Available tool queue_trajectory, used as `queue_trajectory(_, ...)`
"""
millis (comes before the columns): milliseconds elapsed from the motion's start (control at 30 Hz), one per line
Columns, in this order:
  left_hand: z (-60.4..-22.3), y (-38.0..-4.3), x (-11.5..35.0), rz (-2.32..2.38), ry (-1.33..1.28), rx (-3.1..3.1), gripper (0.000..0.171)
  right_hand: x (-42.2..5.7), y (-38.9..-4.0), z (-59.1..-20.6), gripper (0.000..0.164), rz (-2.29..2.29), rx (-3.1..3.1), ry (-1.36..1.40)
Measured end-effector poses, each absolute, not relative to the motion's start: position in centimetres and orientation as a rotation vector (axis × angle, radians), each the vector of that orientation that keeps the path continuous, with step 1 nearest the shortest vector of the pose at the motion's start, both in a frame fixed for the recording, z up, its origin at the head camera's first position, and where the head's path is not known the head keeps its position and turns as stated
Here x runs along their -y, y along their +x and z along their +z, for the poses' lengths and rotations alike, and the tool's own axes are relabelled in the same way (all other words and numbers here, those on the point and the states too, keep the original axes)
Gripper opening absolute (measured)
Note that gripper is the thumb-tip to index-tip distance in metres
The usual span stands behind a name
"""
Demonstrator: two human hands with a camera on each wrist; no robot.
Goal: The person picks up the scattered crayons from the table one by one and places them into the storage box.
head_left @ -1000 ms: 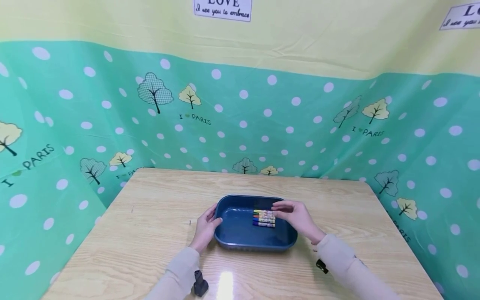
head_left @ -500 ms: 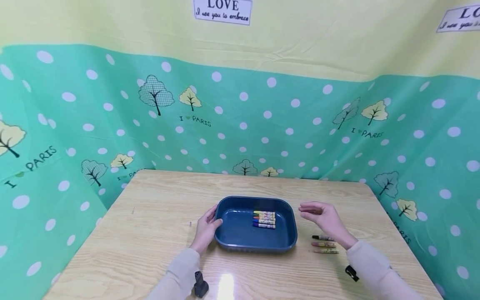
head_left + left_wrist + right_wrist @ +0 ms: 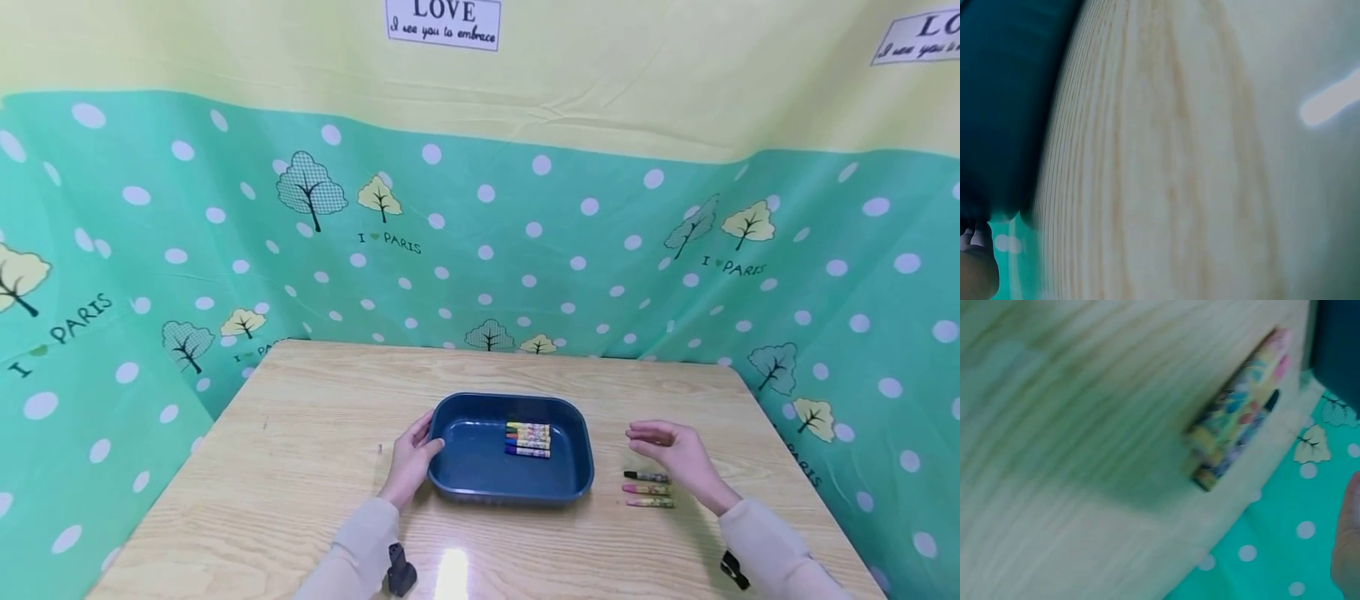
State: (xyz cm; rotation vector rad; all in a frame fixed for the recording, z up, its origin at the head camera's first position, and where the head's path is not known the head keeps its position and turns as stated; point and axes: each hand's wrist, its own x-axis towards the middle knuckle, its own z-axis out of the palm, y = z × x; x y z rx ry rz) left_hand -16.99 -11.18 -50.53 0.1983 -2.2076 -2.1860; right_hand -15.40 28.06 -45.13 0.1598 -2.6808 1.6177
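A dark blue tray (image 3: 472, 479) stands on the table, and my left hand (image 3: 408, 461) grips its left rim, thumb over the edge. Several crayons (image 3: 528, 444) lie side by side in the tray's right half. To the right of the tray, a black crayon (image 3: 647, 477), a pink crayon (image 3: 647, 489) and a third crayon (image 3: 651, 502) lie in a row on the wood. Just above and behind them hovers my right hand (image 3: 678, 454), fingers loosely bent and nothing visible between them. In the right wrist view the loose crayons (image 3: 1235, 412) are blurred.
The wooden table (image 3: 322, 417) is bounded at the back and sides by a green and yellow printed cloth (image 3: 480, 233). Black wrist devices (image 3: 401, 570) show below both sleeves. Light glares on the table's front.
My right hand has drawn back from over the tray to the right, uncovering the crayons on the table. The left hand and the tray have stayed in place.
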Motion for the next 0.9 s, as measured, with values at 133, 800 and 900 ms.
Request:
queue_trajectory(133, -50.5, -17.0, 11.2, -2.194, 0.201, 2.21, 0.056, -29.0, -15.4, -45.8, 0.041, 1.634, 2.71, 0.116)
queue_trajectory(800, -50.6, -17.0, 11.2, -2.199, 0.197, 2.21, 0.056, -32.0, -15.8, -49.3, 0.042, 1.576, 2.797, 0.011)
queue_trajectory(900, -50.6, -17.0, 11.3, -2.191, 0.189, 2.212, 0.055, -32.1, -15.8, -49.7, 0.044, 1.577, 2.818, -0.04)
